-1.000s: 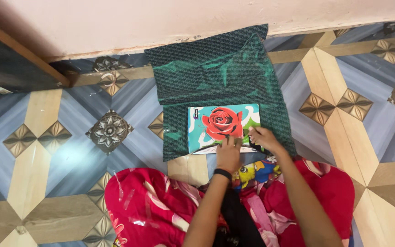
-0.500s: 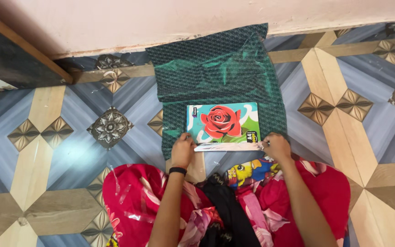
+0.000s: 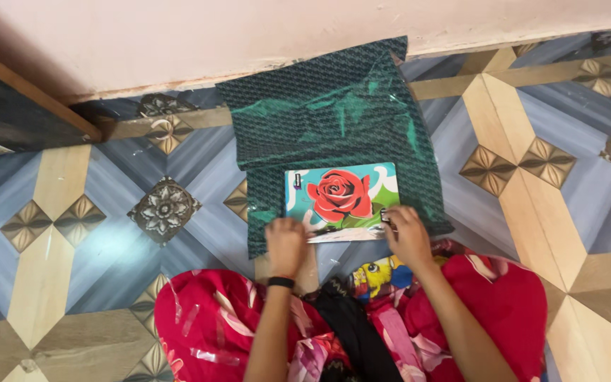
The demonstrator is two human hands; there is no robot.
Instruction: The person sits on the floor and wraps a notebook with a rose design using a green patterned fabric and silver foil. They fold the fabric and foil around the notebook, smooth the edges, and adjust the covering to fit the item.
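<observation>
A notebook (image 3: 341, 194) with a red rose on a teal cover lies on a sheet of shiny green patterned wrapping paper (image 3: 327, 113) spread on the floor. My left hand (image 3: 286, 242) rests on the book's near left corner, fingers curled over its edge. At the near right corner my right hand (image 3: 406, 237) presses down with the fingers on the cover. Both hands hold the book's lower edge. A black band sits on my left wrist.
The floor is patterned tile (image 3: 107, 212) in blue, tan and brown. A pale wall (image 3: 249, 35) runs along the far side, with a dark wooden piece (image 3: 15, 92) at the far left. My lap in red floral cloth (image 3: 235, 325) fills the near side.
My left hand went from the book's middle out to its near left corner. My right hand moved off the book's right corner and back onto it. The book shifted slightly.
</observation>
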